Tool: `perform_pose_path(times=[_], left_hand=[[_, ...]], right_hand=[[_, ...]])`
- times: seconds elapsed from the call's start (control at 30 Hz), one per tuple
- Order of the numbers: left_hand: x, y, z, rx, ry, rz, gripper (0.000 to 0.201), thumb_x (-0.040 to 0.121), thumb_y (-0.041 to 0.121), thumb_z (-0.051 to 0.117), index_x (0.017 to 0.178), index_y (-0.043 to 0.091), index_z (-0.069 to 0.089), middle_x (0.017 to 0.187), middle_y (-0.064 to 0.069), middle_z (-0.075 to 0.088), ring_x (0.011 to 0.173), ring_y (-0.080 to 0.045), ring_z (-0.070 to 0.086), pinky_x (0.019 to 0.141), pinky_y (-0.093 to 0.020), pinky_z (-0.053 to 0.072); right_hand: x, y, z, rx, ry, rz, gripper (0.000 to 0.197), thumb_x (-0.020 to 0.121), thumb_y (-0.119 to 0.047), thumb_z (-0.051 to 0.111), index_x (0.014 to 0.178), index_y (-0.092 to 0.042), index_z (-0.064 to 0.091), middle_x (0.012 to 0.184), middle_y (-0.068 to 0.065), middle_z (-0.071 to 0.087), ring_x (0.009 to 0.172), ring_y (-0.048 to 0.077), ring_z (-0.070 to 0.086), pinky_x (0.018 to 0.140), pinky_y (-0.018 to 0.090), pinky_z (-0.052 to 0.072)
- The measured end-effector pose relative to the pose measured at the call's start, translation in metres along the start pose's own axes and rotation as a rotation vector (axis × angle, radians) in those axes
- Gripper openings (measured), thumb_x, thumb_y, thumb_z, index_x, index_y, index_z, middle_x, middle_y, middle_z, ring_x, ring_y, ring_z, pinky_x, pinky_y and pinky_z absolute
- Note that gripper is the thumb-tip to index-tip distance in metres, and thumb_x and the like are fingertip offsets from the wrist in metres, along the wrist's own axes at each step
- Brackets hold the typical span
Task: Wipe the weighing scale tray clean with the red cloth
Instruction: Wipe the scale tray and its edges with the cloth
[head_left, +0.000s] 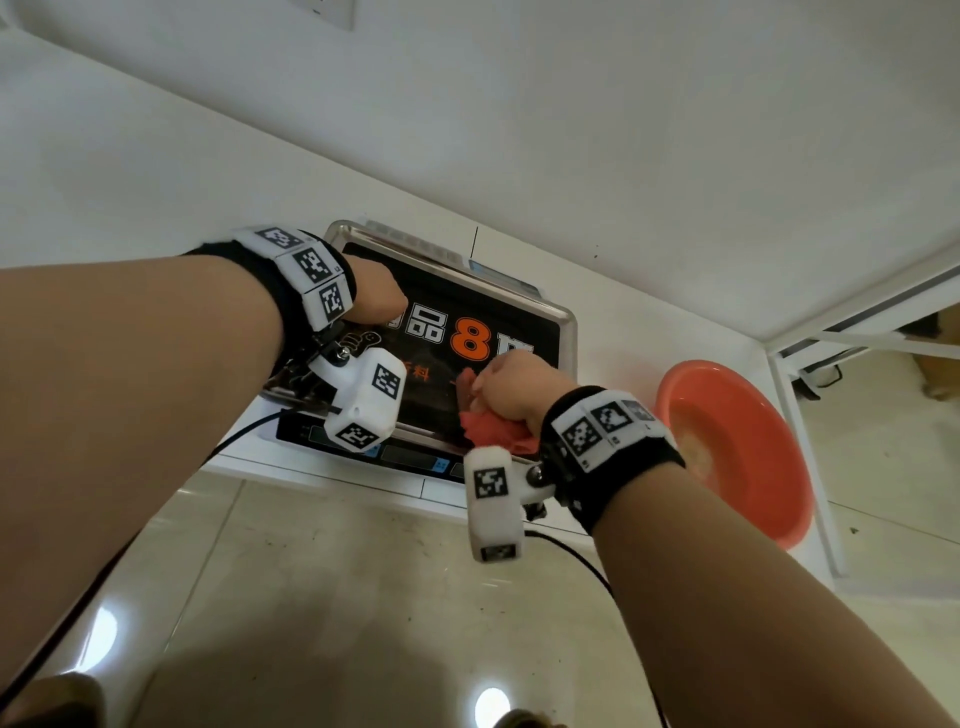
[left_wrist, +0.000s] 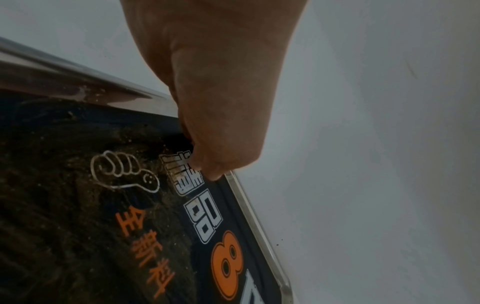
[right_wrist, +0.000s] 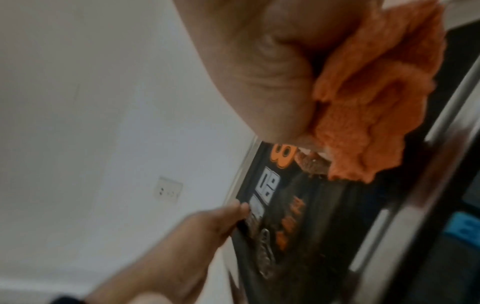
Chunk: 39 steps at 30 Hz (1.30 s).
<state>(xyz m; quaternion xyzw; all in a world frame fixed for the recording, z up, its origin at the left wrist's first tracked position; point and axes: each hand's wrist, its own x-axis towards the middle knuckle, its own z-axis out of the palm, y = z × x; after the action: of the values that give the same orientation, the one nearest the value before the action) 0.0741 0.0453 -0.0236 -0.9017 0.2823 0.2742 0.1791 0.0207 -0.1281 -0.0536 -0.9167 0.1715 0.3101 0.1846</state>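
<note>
white table (head_left: 156, 171), scale (head_left: 415, 457), orange basin (head_left: 737, 447)

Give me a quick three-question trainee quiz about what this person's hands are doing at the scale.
1. True or false: the right hand holds the red cloth.
2. What does the left hand grip? A) the basin B) the far edge of the scale tray C) a cable
3. Fill in: the orange basin sits to the ____ of the scale.

Key: 1 true; 2 B; 3 right
</note>
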Motion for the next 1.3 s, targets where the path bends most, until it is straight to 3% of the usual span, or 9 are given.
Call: perform_pose_path(times=[0.23, 0.4, 0.5, 0.63, 0.77, 0.9, 1.03, 1.17, 1.3], left_hand=[[-0.001, 0.004, 0.000, 0.000, -0.011, 0.001, 0.032, 0.101, 0.014, 0.031, 0.123, 0.005, 0.053, 0.131, -0.009, 0.054, 0.125, -0.024, 0.051, 0.100, -0.039, 0.041], [-0.001, 0.003, 0.002, 0.040, 0.003, 0.017, 0.034, 0.102, 0.012, 0.030, 0.129, 0.004, 0.050, 0.136, -0.012, 0.051, 0.127, -0.026, 0.049, 0.100, -0.039, 0.040], [0.000, 0.003, 0.002, 0.069, 0.009, 0.027, 0.036, 0.103, 0.012, 0.030, 0.132, 0.004, 0.048, 0.137, -0.012, 0.049, 0.127, -0.027, 0.048, 0.098, -0.038, 0.040], [0.000, 0.004, 0.002, 0.057, 0.024, 0.029, 0.034, 0.102, 0.012, 0.031, 0.129, 0.003, 0.050, 0.133, -0.012, 0.052, 0.124, -0.025, 0.050, 0.080, -0.027, 0.036], [0.000, 0.004, 0.001, 0.063, 0.028, 0.021, 0.033, 0.102, 0.012, 0.033, 0.129, 0.003, 0.050, 0.132, -0.012, 0.053, 0.123, -0.025, 0.052, 0.077, -0.028, 0.035], [-0.001, 0.002, 0.004, 0.071, 0.022, 0.013, 0.034, 0.102, 0.013, 0.034, 0.129, 0.003, 0.050, 0.135, -0.012, 0.051, 0.126, -0.027, 0.050, 0.098, -0.038, 0.041], [0.001, 0.001, 0.003, 0.042, 0.018, -0.002, 0.034, 0.102, 0.011, 0.031, 0.128, 0.002, 0.051, 0.137, -0.012, 0.050, 0.127, -0.028, 0.049, 0.101, -0.040, 0.039], [0.000, 0.001, 0.004, 0.026, 0.026, 0.000, 0.034, 0.102, 0.011, 0.032, 0.129, 0.001, 0.050, 0.138, -0.013, 0.048, 0.128, -0.028, 0.048, 0.102, -0.041, 0.037], [0.002, 0.000, 0.004, 0.065, 0.024, 0.029, 0.032, 0.101, 0.010, 0.034, 0.128, 0.000, 0.050, 0.136, -0.013, 0.050, 0.128, -0.027, 0.048, 0.102, -0.038, 0.039]], right_hand=[[-0.019, 0.022, -0.037, -0.124, 0.038, 0.124, 0.024, 0.100, -0.020, 0.055, 0.112, -0.001, 0.064, 0.111, 0.017, 0.070, 0.099, 0.029, 0.069, 0.095, 0.042, 0.056], [-0.034, 0.038, -0.023, -0.355, -0.139, 0.218, 0.018, 0.100, -0.020, 0.056, 0.104, -0.005, 0.066, 0.082, 0.006, 0.063, 0.073, 0.019, 0.062, 0.071, 0.028, 0.053], [-0.025, 0.032, -0.014, -0.346, -0.093, 0.172, 0.022, 0.101, -0.022, 0.054, 0.111, -0.004, 0.063, 0.092, 0.009, 0.062, 0.084, 0.022, 0.059, 0.087, 0.033, 0.052], [-0.018, 0.015, -0.002, -0.271, -0.091, 0.105, 0.025, 0.099, -0.020, 0.056, 0.116, -0.004, 0.062, 0.112, 0.012, 0.067, 0.100, 0.027, 0.064, 0.097, 0.037, 0.053], [-0.015, 0.008, 0.002, -0.053, -0.060, -0.067, 0.015, 0.093, -0.014, 0.059, 0.106, -0.017, 0.066, 0.101, 0.006, 0.063, 0.089, 0.020, 0.058, 0.087, 0.035, 0.054], [-0.013, 0.010, -0.021, 0.155, -0.064, 0.070, 0.008, 0.096, -0.010, 0.056, 0.100, -0.008, 0.062, 0.088, 0.006, 0.072, 0.081, 0.020, 0.071, 0.082, 0.035, 0.061], [-0.017, 0.031, -0.033, -0.215, 0.020, 0.143, 0.015, 0.096, -0.018, 0.058, 0.083, -0.010, 0.061, 0.084, 0.006, 0.067, 0.085, 0.024, 0.068, 0.078, 0.032, 0.058], [-0.024, 0.033, -0.019, -0.310, -0.120, 0.248, 0.015, 0.099, -0.018, 0.057, 0.092, -0.005, 0.062, 0.067, 0.006, 0.065, 0.055, 0.016, 0.062, 0.054, 0.025, 0.053], [-0.018, 0.007, -0.001, -0.299, -0.104, 0.093, 0.021, 0.098, -0.020, 0.058, 0.112, -0.006, 0.064, 0.102, 0.010, 0.069, 0.084, 0.023, 0.065, 0.085, 0.035, 0.057]])
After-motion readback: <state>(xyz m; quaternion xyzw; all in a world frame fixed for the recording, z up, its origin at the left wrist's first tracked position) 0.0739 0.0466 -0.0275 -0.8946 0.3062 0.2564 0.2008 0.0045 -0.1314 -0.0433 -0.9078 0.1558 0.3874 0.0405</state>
